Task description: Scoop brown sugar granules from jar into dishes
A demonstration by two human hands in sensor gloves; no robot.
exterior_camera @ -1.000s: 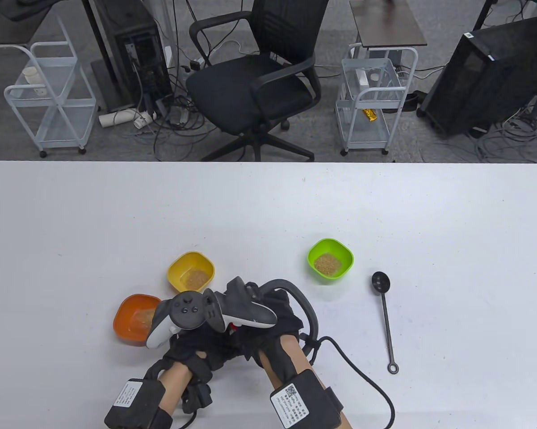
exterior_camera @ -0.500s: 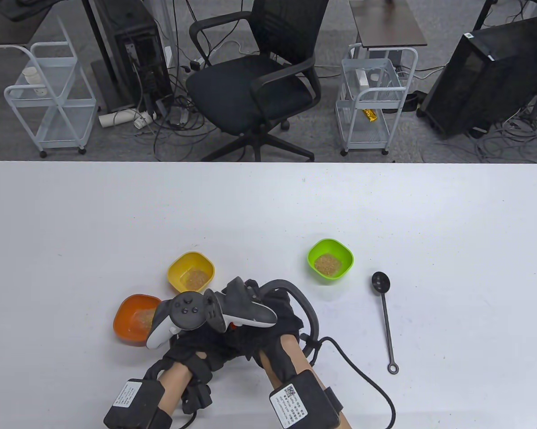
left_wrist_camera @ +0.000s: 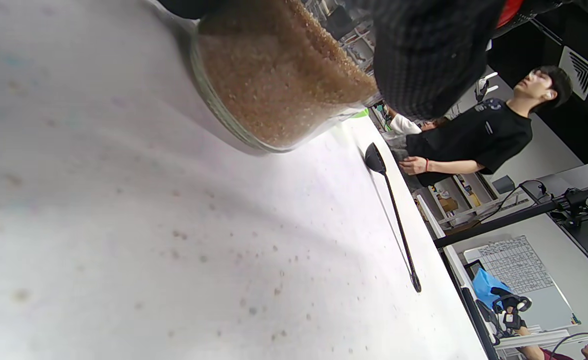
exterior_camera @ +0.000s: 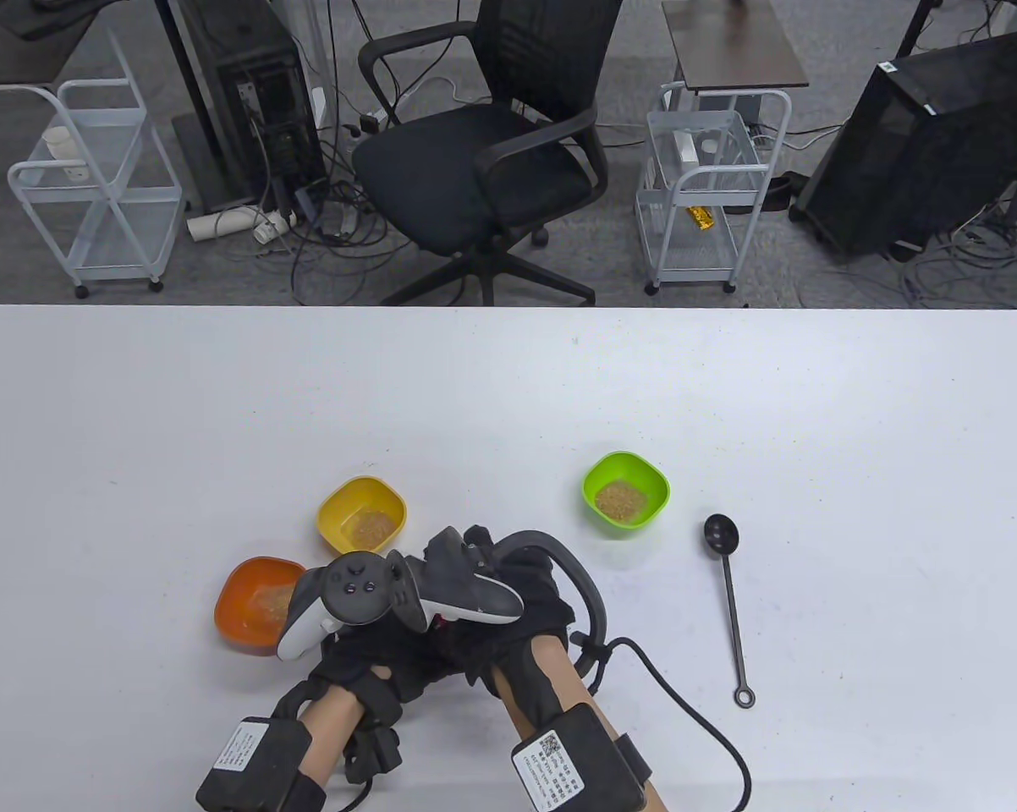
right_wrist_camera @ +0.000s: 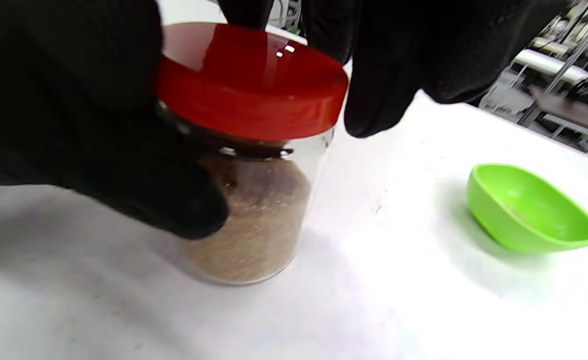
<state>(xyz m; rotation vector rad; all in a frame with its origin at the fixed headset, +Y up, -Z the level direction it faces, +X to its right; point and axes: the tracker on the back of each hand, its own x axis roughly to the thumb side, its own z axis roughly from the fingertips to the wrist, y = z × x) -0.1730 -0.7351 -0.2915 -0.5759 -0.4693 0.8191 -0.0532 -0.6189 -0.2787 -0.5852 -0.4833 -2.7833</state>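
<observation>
In the table view, both hands meet at lower centre, the left hand (exterior_camera: 365,668) beside the right hand (exterior_camera: 508,626), hiding the jar. An orange dish (exterior_camera: 250,602), yellow dish (exterior_camera: 362,512) and green dish (exterior_camera: 626,492) hold sugar; the spoon (exterior_camera: 730,605) lies at right on the table (exterior_camera: 508,397). In the left wrist view, the jar (left_wrist_camera: 274,85) fills the top, gripped by gloved fingers. In the right wrist view, the right fingers (right_wrist_camera: 373,75) curl around the red lid (right_wrist_camera: 251,82), upper left.
</observation>
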